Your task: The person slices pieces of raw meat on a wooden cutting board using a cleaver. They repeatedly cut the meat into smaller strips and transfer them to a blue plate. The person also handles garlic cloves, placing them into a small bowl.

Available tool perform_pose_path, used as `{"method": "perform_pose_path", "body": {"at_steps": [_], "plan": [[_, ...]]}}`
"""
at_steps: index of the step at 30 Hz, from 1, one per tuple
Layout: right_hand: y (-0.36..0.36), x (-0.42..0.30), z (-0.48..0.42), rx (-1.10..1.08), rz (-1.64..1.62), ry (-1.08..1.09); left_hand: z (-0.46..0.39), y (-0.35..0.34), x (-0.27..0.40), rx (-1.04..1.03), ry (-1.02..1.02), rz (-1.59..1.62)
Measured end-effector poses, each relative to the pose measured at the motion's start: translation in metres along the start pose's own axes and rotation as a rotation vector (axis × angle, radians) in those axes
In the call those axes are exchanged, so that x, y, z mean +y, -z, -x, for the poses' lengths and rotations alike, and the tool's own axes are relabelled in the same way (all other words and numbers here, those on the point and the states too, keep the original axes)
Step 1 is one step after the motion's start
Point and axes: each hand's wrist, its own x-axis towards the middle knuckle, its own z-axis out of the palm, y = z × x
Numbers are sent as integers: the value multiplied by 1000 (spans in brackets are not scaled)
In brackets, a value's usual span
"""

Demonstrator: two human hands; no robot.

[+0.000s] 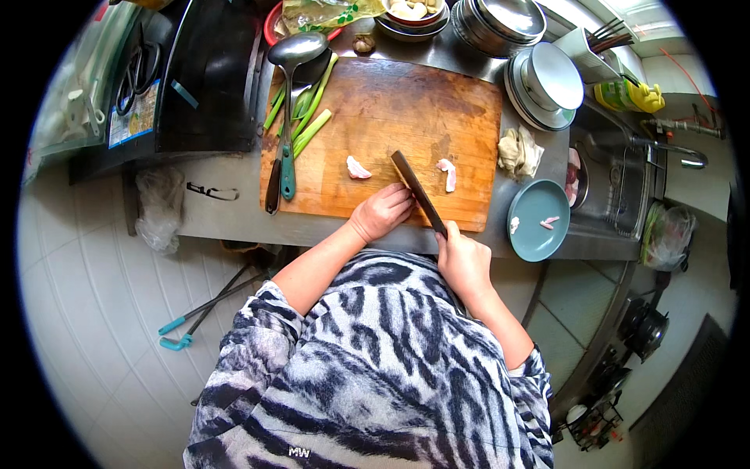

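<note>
A wooden cutting board [404, 105] lies before me on the metal counter. My right hand [466, 258] grips a kitchen knife [423, 196], probably a cleaver, its blade seen from the spine and angled up to the left. Close against the blade's left side, my left hand [385, 210] rests on the board with its fingers curled. Whatever may be under those fingers is hidden. One pale pink piece of raw meat [358, 168] sits left of the knife, and another meat piece [448, 174] lies to its right. Small scraps are on a teal plate [536, 240] beyond the board's right edge.
A ladle [287, 117] and green stalks [313, 126] occupy the board's left side. Behind it are a garlic bulb [363, 43] and metal bowls [498, 29]. Stacked dishes [551, 76], a crumpled cloth [519, 153] and the sink [615, 158] are at right; a stove [205, 76] is left.
</note>
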Motion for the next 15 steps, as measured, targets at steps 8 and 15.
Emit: {"method": "perform_pose_path", "body": {"at_steps": [8, 15], "plan": [[-4, -11, -16, -100, 39, -11, 1, 1, 4, -22, 53, 36], [-13, -19, -27, -75, 78, -37, 1, 0, 1, -17, 42, 46]]}}
